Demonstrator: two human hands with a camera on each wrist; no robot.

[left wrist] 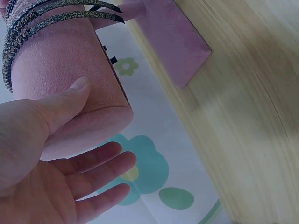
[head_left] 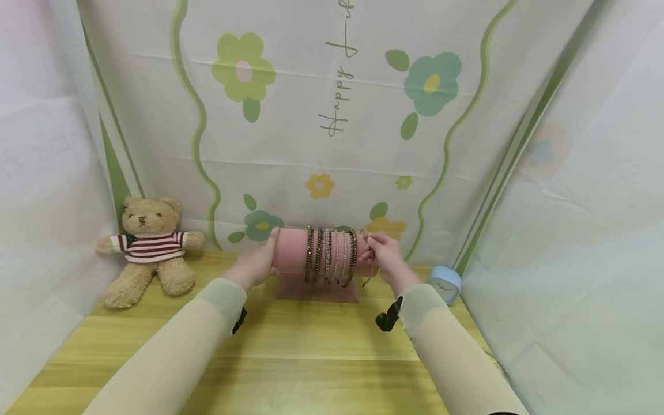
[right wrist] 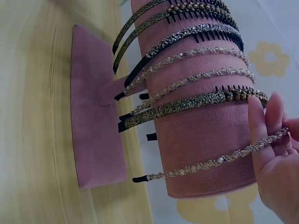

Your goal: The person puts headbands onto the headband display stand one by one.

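Note:
A pink velvet headband stand (head_left: 290, 251) lies crosswise, its thick roll raised on a flat base (right wrist: 96, 135). Several beaded headbands (right wrist: 187, 105) are fitted over the roll, with dark, gold-toned and clear crystal beads. My left hand (head_left: 253, 263) holds the roll's left end; in the left wrist view the thumb (left wrist: 70, 100) lies against the velvet and three fingers extend past the end. At the right end my right hand (head_left: 388, 256) pinches a crystal-beaded headband (right wrist: 205, 167) by its upper part. That headband sits around the roll, apart from the others, its black tip free.
On the left, a teddy bear (head_left: 153, 248) in a striped sweater sits on the wooden table (head_left: 290, 357). A small light-blue clock (head_left: 445, 283) stands right of my right hand. Flower-printed cloth (head_left: 290, 144) hangs close behind the stand, and white cloth walls flank both sides.

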